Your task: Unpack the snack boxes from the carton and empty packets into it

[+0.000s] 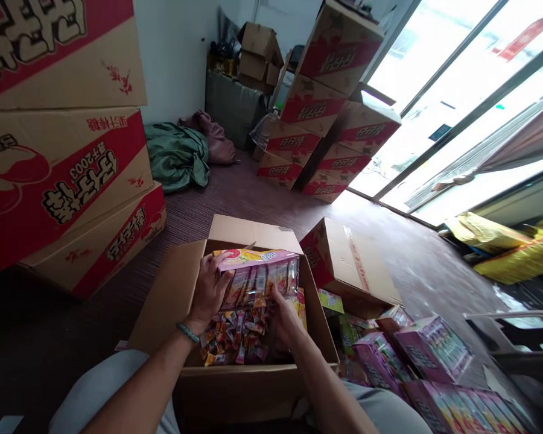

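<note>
Between my two hands is a pink candy box (257,280) with a clear front, wrapped sweets showing in rows behind it. My left hand (209,289) grips its left end, thumb across the front. At its lower right edge, my right hand (284,314) holds it with the thumb on the clear side. The box is tilted above an open cardboard carton (235,378) that stands between my knees. Loose wrapped sweets (239,337) fill part of the carton. Another candy box (301,304) is partly visible inside at the right, mostly hidden by my right hand.
A closed carton (357,265) stands just beyond on the right. Several pink candy boxes (434,346) lie on the floor to my right, near a chair frame (511,328). Stacked red cartons (67,175) rise at the left, more (317,108) by the window. Green cloth (176,155) lies behind.
</note>
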Motion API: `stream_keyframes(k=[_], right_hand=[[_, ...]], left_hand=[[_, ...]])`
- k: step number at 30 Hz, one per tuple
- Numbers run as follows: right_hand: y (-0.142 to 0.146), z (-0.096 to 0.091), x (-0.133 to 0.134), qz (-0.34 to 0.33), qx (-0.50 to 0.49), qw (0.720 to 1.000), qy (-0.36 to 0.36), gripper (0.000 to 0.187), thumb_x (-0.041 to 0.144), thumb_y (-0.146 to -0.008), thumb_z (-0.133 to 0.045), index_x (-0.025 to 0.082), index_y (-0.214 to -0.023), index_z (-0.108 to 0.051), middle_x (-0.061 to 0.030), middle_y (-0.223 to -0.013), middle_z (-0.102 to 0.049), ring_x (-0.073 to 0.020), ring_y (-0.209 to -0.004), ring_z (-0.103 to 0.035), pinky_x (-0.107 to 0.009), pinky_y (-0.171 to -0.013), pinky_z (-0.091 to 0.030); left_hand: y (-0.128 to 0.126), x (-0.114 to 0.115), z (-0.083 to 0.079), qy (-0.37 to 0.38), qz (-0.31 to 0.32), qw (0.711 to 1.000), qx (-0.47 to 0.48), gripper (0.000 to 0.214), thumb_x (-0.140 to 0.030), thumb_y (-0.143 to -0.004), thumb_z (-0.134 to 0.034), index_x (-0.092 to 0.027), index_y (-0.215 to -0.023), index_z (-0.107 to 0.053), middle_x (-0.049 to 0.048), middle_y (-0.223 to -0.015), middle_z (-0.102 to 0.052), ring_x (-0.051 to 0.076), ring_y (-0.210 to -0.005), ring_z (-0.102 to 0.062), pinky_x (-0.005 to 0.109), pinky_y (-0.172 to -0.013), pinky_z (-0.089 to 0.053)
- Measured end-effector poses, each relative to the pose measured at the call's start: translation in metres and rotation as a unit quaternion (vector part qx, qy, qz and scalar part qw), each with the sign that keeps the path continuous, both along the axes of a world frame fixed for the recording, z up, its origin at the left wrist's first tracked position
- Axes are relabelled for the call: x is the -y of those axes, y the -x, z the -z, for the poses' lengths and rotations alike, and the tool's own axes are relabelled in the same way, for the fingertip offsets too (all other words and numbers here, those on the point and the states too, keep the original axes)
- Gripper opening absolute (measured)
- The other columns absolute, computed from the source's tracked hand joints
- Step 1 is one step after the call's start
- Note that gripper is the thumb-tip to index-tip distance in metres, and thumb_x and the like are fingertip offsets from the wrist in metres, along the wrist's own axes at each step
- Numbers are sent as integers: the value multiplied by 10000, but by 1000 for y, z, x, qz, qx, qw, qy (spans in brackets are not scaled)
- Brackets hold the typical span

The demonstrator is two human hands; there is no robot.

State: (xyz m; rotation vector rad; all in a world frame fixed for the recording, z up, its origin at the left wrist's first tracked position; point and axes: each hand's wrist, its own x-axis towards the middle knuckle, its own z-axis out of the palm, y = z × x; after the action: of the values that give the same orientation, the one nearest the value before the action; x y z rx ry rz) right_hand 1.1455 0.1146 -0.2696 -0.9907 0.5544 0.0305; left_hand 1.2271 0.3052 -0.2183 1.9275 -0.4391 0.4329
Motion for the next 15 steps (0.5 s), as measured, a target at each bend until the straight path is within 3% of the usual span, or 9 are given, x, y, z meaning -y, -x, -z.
stream_keyframes(k=[3, 6, 10, 13, 15], right_hand=[[10, 5, 4, -14, 13, 1000, -18, 472, 563, -704, -754, 255, -1035, -618, -24, -1035, -692, -158, -802, -640, -252, -621, -495], [17, 13, 26, -25, 14, 999, -20, 643, 790, -708, -573, 245, -1045, -634, -74, -1095, -679, -237, -966, -639, -325, -711, -524], [10, 9, 59, 89, -2, 995, 52, 897, 944, -681, -280, 245, -1119, -632, -92, -1204, -643, -261, -1238, -521, -394, -902, -503], [0, -6, 59, 35, 87, 992, 81, 888, 900, -738, -304, 228, -1234, -607, -107, -1255, -624, -264, -1307, -467, -427, -991, -464], [-1, -12, 54, -9, 137, 985, 104, 817, 833, -785, -383, 224, -1294, -576, -98, -1272, -618, -263, -1301, -475, -429, -1025, -446]], left_hand=[[-4, -2, -3, 35, 19, 999, 4, 436, -548, -929, -436, -237, -1202, -573, 82, -1160, -562, 245, -1126, -505, 407, -1013, -383], [-5, -8, -8, 76, 25, 996, -28, 384, -518, -932, -459, -234, -1161, -579, 70, -1157, -579, 231, -1113, -526, 383, -997, -397], [0, -6, -10, 73, 56, 994, -52, 427, -561, -899, -493, -229, -1145, -601, 76, -1158, -556, 233, -1104, -531, 378, -995, -405], [0, 0, -7, 63, 107, 988, -95, 454, -580, -890, -489, -226, -1144, -621, 85, -1165, -553, 240, -1112, -530, 380, -1003, -411], [-3, 0, -6, 84, 101, 986, -102, 484, -581, -908, -446, -224, -1198, -595, 91, -1190, -565, 246, -1144, -519, 391, -1032, -396]])
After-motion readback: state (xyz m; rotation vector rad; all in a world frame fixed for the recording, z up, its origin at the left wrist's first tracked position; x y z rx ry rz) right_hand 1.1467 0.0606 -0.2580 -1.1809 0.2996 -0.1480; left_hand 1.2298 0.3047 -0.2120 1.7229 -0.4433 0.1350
